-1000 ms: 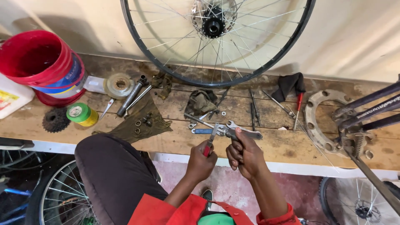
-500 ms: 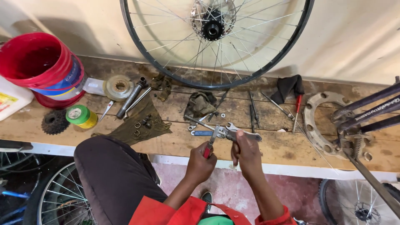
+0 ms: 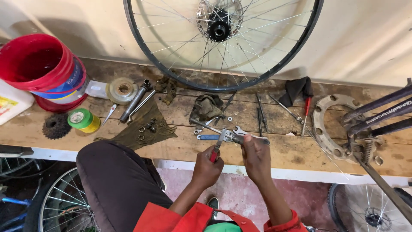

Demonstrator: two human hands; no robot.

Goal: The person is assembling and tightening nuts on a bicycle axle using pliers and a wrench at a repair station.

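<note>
My left hand [image 3: 207,166] grips the red handles of a pair of pliers [image 3: 217,147], whose jaws point up over the front of the wooden workbench [image 3: 296,151]. My right hand [image 3: 255,155] holds a small metal part [image 3: 235,137] right at the plier jaws, beside a flat wrench [image 3: 254,138] lying on the bench. A blue-handled tool [image 3: 207,137] lies just behind the pliers. A spoked bicycle wheel [image 3: 222,44] leans against the wall above them.
Red stacked buckets [image 3: 40,71] stand at the far left, with a green tape roll [image 3: 83,120] and a sprocket cluster [image 3: 56,126] near them. A rag with small rings [image 3: 146,127], loose tools, a metal ring plate [image 3: 326,124] and a dark fork [image 3: 377,114] crowd the bench. My knee [image 3: 111,172] is below.
Both hands have stayed at the bench's front edge; the right hand shifted slightly on the part at the plier jaws. Nothing else moved.
</note>
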